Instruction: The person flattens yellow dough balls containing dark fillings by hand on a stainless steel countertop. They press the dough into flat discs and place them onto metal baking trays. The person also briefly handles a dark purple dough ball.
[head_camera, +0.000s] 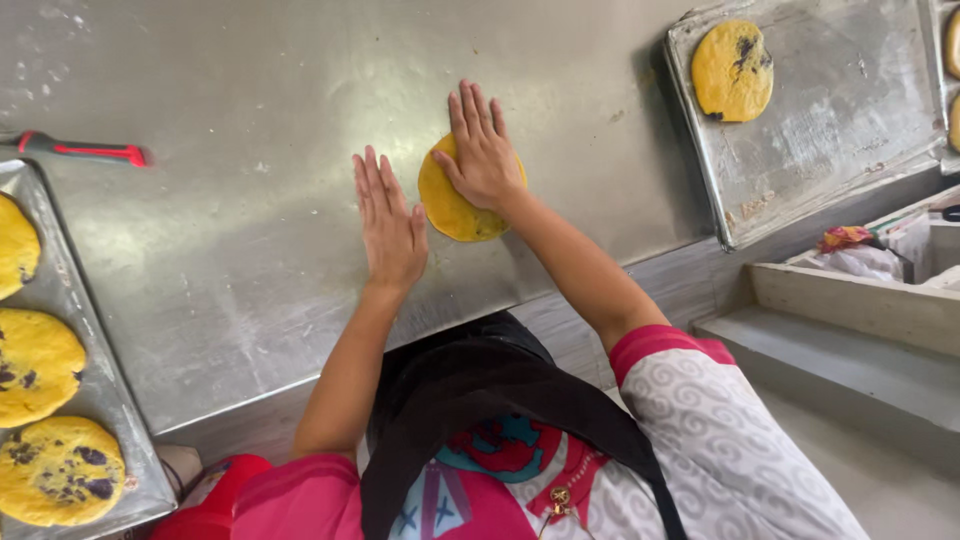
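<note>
where the yellow dough disc (452, 205) lies flat on the steel worktop (250, 250), the right hand (484, 155) presses on its upper right part, palm down, fingers straight and close together, clamped on nothing. disc is roughly round, slightly longer up-down in view, no clear long axis. left hand (390, 225) lies flat just beside the disc's left edge, fingers together, thumb side nearest the dough; touching or not, cannot tell. right hand is the one on it. outward: tray (850, 130) at right with one dark-speckled yellow round (732, 70), tray (95, 400) at left with more rounds, red-handled tool (85, 150) far left.
</note>
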